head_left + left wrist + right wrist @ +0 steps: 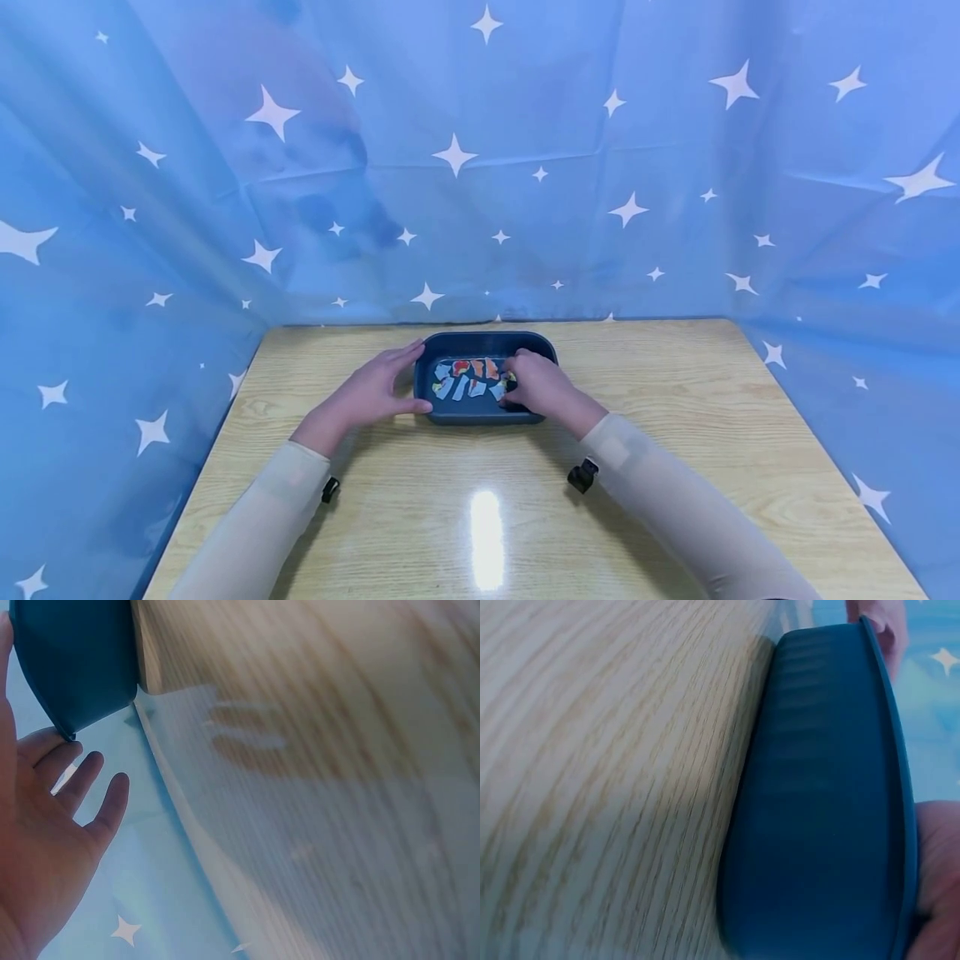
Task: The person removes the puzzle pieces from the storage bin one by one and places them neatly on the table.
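Note:
A dark blue rectangular tub (486, 419) stands on the table with several small flat scraps (461, 387) inside, light blue, red and orange with ragged edges. My left hand (375, 387) spans the tub's left end, fingers near the back corner and thumb at the front corner. In the left wrist view the fingers of that hand (60, 817) are spread and fairly straight, and one touches the tub's rim. My right hand (543, 385) reaches over the right side into the tub. Its fingertips are down among the scraps, by a yellowish one; whether they pinch it is hidden.
The pale wooden table (405, 508) reaches to a blue curtain (517, 225) with white stars at the back and sides. The tub sits close to the table's far edge. Small black devices (582, 476) hang under both sleeved wrists.

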{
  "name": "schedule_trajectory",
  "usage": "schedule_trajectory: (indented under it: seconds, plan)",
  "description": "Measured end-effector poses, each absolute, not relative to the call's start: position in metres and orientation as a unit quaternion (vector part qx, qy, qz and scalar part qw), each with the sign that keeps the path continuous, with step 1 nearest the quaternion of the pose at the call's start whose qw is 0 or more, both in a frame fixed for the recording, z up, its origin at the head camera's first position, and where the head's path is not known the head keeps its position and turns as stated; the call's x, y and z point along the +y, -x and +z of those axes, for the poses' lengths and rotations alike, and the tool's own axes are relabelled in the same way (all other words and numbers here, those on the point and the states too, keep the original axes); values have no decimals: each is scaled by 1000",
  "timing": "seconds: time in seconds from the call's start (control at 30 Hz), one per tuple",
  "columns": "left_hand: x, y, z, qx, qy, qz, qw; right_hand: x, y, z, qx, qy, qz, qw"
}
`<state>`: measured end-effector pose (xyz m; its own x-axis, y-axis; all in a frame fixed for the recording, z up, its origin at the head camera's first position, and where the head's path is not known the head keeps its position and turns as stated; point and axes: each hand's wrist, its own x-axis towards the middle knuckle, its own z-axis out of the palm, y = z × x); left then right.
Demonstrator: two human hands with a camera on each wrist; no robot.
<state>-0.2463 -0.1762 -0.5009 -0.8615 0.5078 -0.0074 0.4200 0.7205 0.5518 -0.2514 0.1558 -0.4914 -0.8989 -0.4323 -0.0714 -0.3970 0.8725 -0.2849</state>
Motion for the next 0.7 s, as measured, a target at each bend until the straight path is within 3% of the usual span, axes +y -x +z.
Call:
schedule_trajectory:
  seconds: [0.7]
  plan:
    - [-178,247,-504,921,-252,285,79,152,257,-498,964,206,-148,76]
